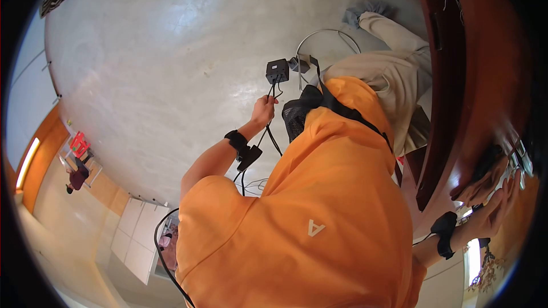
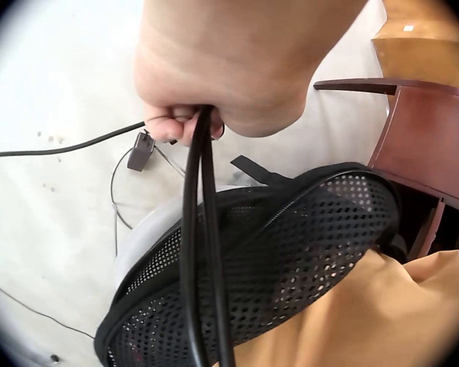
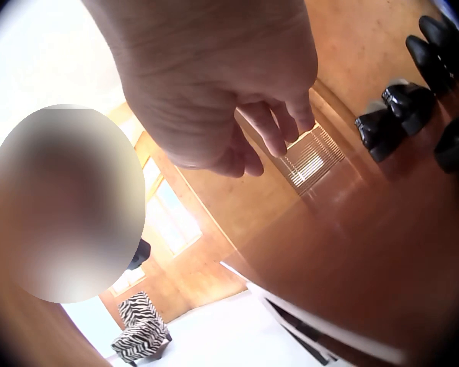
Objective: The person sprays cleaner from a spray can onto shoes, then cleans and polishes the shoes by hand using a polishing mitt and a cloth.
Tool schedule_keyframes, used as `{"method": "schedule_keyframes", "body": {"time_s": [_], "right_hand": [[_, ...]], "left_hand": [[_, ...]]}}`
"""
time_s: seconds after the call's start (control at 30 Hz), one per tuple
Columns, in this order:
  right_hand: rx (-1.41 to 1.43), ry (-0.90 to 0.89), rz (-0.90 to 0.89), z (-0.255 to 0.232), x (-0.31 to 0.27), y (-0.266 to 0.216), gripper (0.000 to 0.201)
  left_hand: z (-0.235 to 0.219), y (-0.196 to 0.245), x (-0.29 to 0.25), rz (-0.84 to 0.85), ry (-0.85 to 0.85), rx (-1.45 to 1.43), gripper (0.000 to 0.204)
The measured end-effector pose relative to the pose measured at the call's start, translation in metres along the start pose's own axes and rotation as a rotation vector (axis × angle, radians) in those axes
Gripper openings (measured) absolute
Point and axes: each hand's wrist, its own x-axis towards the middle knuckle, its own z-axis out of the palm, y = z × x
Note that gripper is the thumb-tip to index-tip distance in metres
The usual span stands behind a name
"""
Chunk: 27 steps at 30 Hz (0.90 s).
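Observation:
My left hand [image 1: 264, 108] grips two black cables [image 1: 272, 131] in a closed fist [image 2: 206, 92]. In the left wrist view the cables [image 2: 203, 252] run down across a black mesh pouch [image 2: 291, 260] strapped against my orange shirt. In the head view the cables lead up to a small black box [image 1: 277, 70] on the pale floor. My right hand [image 1: 496, 202] is held out by a glossy red-brown wooden table [image 1: 474, 80]. Its fingers [image 3: 275, 130] hang loosely curled above the tabletop [image 3: 367, 229] and hold nothing.
Several black objects [image 3: 402, 103] stand on the table beyond my right hand. A thin metal hoop [image 1: 328, 34] and a grey cloth [image 1: 365, 11] lie on the floor near my leg. A small plug [image 2: 141, 151], a wooden chair [image 2: 432, 138] and a zebra-patterned seat [image 3: 141, 332] are nearby.

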Motion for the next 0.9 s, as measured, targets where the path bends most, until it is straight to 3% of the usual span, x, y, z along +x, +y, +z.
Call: {"method": "schedule_keyframes", "body": {"time_s": [0.13, 0.3, 0.43, 0.5, 0.73, 0.8, 0.9], "right_hand": [[0.151, -0.031, 0.023, 0.014, 0.003, -0.009, 0.023], [0.287, -0.229, -0.044, 0.053, 0.026, -0.043, 0.023], [0.366, -0.24, -0.063, 0.073, 0.049, -0.063, 0.021], [0.442, -0.268, 0.031, 0.078, 0.056, -0.072, 0.02], [0.536, -0.343, 0.016, 0.105, 0.061, -0.074, 0.022], [0.672, -0.398, 0.151, 0.115, 0.065, -0.087, 0.022], [0.693, -0.662, 0.069, 0.145, 0.064, -0.093, 0.021]], "left_hand": [[0.003, 0.014, -0.018, 0.016, -0.005, -0.019, 0.027], [0.01, 0.006, -0.022, 0.095, 0.002, 0.006, 0.031], [0.016, -0.001, -0.017, 0.14, 0.02, 0.047, 0.032], [0.018, 0.0, -0.018, 0.182, 0.048, 0.094, 0.032], [0.032, -0.004, -0.024, 0.178, 0.073, 0.085, 0.032], [0.037, -0.006, -0.028, 0.245, 0.072, 0.045, 0.029], [0.043, 0.017, -0.045, 0.202, 0.08, 0.127, 0.03]]}}
